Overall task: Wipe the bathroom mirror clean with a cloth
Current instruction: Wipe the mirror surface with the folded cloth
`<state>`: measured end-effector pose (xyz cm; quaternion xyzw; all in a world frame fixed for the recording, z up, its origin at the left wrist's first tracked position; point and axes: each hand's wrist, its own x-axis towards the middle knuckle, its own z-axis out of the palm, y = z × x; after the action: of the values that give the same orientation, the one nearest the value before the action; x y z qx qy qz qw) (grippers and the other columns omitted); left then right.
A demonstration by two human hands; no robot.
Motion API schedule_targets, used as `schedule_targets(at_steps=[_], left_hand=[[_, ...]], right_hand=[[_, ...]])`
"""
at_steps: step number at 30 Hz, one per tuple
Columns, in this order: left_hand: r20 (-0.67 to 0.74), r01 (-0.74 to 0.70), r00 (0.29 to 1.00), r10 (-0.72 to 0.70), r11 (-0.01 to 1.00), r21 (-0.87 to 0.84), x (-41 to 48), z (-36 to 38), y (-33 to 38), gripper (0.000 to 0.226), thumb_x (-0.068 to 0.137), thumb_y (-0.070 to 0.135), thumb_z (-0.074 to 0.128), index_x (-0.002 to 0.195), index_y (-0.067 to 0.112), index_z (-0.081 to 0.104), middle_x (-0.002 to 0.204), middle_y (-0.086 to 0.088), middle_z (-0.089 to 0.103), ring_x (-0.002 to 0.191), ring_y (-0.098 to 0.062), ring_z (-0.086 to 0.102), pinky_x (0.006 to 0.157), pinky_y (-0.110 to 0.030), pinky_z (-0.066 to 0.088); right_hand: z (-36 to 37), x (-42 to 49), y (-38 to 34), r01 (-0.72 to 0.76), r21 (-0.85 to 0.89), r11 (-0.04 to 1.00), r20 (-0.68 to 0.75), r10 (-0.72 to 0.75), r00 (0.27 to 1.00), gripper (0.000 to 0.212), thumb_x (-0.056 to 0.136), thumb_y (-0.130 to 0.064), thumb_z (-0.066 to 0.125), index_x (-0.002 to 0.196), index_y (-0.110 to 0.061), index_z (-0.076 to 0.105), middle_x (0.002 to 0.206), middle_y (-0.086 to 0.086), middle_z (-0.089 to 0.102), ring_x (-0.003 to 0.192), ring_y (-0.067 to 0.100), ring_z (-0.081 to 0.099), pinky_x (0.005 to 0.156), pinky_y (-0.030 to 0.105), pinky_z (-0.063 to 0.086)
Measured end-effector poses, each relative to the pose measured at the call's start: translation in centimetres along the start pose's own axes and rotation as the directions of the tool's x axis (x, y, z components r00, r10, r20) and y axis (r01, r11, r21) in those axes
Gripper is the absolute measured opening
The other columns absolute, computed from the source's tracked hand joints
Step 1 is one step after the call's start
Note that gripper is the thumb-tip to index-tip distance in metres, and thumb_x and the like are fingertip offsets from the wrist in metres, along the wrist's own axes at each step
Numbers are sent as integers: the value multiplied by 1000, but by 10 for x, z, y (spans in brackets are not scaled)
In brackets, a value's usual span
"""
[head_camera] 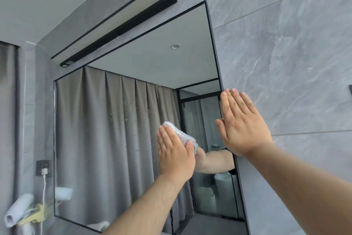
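Left hand (174, 155), fingers straight, presses the white cloth (181, 133) flat on the mirror (106, 149) right of centre, beside visible spots (131, 116); right hand (242, 122), flat and holding nothing, rests across the mirror's right edge and tiled wall (285, 63), apparently as a brace.

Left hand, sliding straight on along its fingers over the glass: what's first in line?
The left hand, pressing the cloth flat on the mirror, points up and slightly left. First it would likely cross the specks on the glass, then the mirror's black top frame.
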<state>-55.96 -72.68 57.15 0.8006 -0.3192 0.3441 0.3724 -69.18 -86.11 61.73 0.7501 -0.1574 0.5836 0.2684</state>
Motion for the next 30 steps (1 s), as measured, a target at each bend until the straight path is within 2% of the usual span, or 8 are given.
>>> schedule_targets(at_steps=[6,9,11,13,18,20,24,30], left_hand=[[-29,-24,999,23,999,-21,3,4,1,83,89,50,6,150,2,-23,162,-16,-21,151,-25,-18,121,-32,-12],[0,-219,976,220,974,49,0,4,5,85,84,53,-2,148,3,-27,159,-15,-28,148,-25,-26,121,-35,-14],[37,-425,905,424,897,118,-6,5,14,81,90,49,6,149,2,-24,157,-18,-31,147,-27,-29,120,-37,-15],[26,-573,816,578,801,172,-10,10,24,79,95,42,21,152,-3,-9,160,-25,-16,150,-35,-17,122,-45,-6],[52,-679,710,703,663,316,-6,12,28,77,99,42,28,153,-7,2,161,-28,-1,151,-38,-2,122,-49,7],[73,-655,730,679,665,359,2,5,20,77,101,45,21,153,-3,-8,161,-25,-13,151,-34,-12,122,-47,0],[68,-405,912,404,862,306,30,-10,-8,79,91,51,-2,146,4,-32,154,-16,-38,144,-24,-35,122,-40,-12],[4,-381,921,390,898,219,32,4,-40,75,92,46,2,141,10,-42,156,-13,-36,147,-22,-30,122,-40,-10]], right_hand=[[2,-22,-3,32,22,999,0,-32,999,69,95,-32,29,147,12,32,151,29,39,145,39,32,121,50,19],[3,-24,-2,49,83,995,-24,-47,999,70,85,-24,33,144,13,39,147,29,45,142,41,37,121,47,14],[3,-22,1,30,167,986,-37,-24,999,66,82,-17,33,140,12,45,142,28,50,139,42,42,121,43,11],[0,-23,9,57,195,979,-35,-51,998,63,81,-12,32,137,11,50,138,27,54,135,41,46,121,41,13],[-6,-46,29,242,-3,970,53,-242,969,68,88,-28,38,145,9,40,152,25,40,144,38,36,118,51,28],[-6,-50,26,231,-36,972,81,-228,970,72,89,-32,38,148,8,35,155,24,35,146,37,32,119,52,27],[-10,-49,27,272,-87,958,127,-260,957,77,88,-39,40,148,10,34,155,27,34,145,40,32,119,53,24],[-12,-61,32,304,-108,946,179,-282,943,78,92,-47,38,151,5,31,157,24,31,147,40,29,119,54,22]])
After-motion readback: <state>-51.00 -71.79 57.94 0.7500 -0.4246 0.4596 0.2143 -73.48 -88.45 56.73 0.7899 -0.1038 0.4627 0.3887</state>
